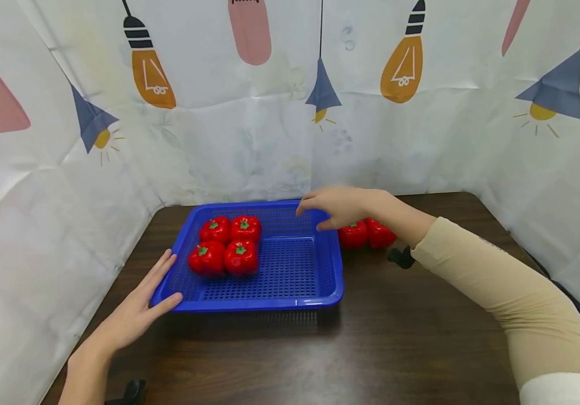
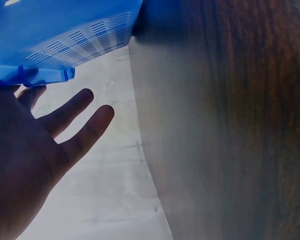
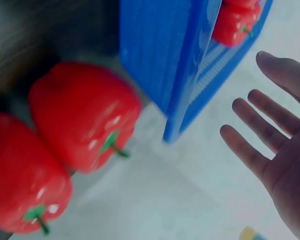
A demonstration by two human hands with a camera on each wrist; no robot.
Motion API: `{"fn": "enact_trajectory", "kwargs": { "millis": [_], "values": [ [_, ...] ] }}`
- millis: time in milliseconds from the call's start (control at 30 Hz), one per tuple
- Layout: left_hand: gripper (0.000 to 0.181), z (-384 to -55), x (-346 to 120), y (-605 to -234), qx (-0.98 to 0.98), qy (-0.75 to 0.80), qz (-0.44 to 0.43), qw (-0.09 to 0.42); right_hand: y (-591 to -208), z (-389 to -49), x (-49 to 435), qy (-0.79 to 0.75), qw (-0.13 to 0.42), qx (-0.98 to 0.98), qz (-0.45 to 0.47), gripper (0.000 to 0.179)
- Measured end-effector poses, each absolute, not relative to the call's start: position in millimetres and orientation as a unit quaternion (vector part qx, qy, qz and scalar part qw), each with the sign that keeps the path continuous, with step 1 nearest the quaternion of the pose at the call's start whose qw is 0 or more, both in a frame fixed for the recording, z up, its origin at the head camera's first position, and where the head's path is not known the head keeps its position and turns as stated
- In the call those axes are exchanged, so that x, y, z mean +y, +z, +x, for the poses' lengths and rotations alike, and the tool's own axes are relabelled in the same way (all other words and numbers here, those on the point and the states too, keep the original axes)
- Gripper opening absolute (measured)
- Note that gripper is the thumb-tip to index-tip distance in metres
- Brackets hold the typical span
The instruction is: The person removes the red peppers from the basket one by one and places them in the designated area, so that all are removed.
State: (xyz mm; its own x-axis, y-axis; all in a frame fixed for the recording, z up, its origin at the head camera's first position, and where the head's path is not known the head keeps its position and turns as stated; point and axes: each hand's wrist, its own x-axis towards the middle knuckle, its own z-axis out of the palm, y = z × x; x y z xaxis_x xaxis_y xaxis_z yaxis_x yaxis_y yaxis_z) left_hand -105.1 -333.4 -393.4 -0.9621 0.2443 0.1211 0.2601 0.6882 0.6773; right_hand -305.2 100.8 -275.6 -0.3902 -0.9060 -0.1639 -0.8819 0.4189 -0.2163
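Observation:
A blue plastic basket (image 1: 290, 305) holds several red bell peppers (image 1: 241, 257) with green stems, grouped in its left half. My left hand (image 1: 135, 309) rests on the basket's left rim near the front corner, fingers spread and fairly straight; the left wrist view shows the hand (image 2: 45, 127) beside the basket's outer wall (image 2: 90, 37). Above the basket's back right corner hovers my right hand (image 1: 342, 205), with nothing in it. In the right wrist view the right hand's fingers (image 3: 245, 150) are extended, apart from the basket (image 3: 155, 65). Two more bell peppers (image 3: 85, 117) sit outside, right of the basket.
Everything stands on a dark brown wooden table (image 1: 411, 337). White cloth (image 1: 219, 157) printed with lamps and bulbs hangs behind it and along both sides. A black strap piece (image 1: 401, 257) shows under the right wrist, another (image 1: 130, 392) by the left wrist.

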Motion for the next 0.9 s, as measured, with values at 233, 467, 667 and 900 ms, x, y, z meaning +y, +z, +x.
{"fn": "enact_trajectory", "kwargs": {
  "millis": [233,467,667,900],
  "values": [
    [0.080,-106,-333,-394,-0.913,-0.381,-0.149,0.011,-283,-298,67,-0.051,0.155,0.810,-0.563,0.046],
    [0.080,-107,-334,-395,-0.914,-0.377,-0.151,0.020,-286,-295,34,-0.049,0.165,0.790,-0.589,0.048],
    [0.080,-107,-334,-395,-0.912,-0.379,-0.153,0.024,-289,-292,6,-0.045,0.165,0.779,-0.604,0.052],
    [0.080,-107,-334,-396,-0.913,-0.378,-0.153,0.026,-291,-283,-20,-0.034,0.184,0.776,-0.603,0.054]
  ]
}}
